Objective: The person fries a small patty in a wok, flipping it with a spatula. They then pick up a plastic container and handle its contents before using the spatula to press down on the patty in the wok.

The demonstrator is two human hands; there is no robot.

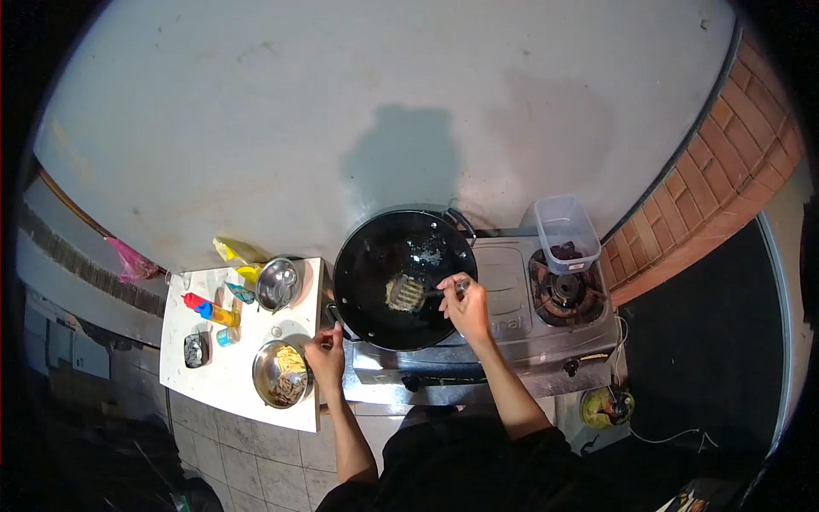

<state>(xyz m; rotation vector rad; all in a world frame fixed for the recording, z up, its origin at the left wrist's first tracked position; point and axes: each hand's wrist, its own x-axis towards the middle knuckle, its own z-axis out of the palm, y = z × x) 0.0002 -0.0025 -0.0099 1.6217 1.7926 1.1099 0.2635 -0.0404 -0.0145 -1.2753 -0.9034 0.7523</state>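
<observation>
A large black wok [371,256] rests on the left side of the stove. My right hand [465,309] is closed around the handle of a slotted spatula [411,295], whose head lies in the wok over a small patch of pale food [394,292]. My left hand [327,357] is closed at the wok's left handle [333,315]; the fingers partly hide the grip. Just left of that hand, a steel bowl [263,388] holds yellow strips and brownish pieces.
The white side table [179,375] carries another steel bowl [279,284], red and yellow bottles [223,317], and a small black dish [195,350]. A clear plastic container [565,224] stands over the right burner [565,294]. The wall rises behind the stove.
</observation>
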